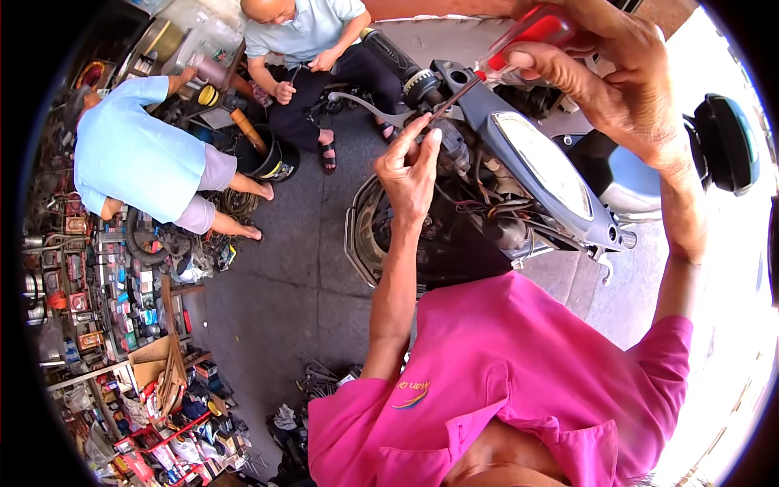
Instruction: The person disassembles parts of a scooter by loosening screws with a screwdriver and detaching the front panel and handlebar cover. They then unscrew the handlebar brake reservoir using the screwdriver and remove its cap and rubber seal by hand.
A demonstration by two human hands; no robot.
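My right hand [625,93] is wrapped round a screwdriver [542,28] with a clear red handle. Its thin shaft slants down and left toward my left hand [410,170]. There, thumb and forefinger are pinched together at the screwdriver's tip; whatever lies between them is too small to make out. Both hands are raised over the front of a motor scooter. Its grey handlebar cover [507,134] with a clear headlight lens [542,162] sits below the screwdriver. Under my left hand, loose wires [495,207] show in the opened front.
A brake lever [365,107] and a black grip [391,55] stick out left; a black mirror [730,144] is at right. A seated person [304,36] holds a small tool. Another person [142,150] bends over shelves of parts [122,300]. A black bucket [276,158] stands nearby.
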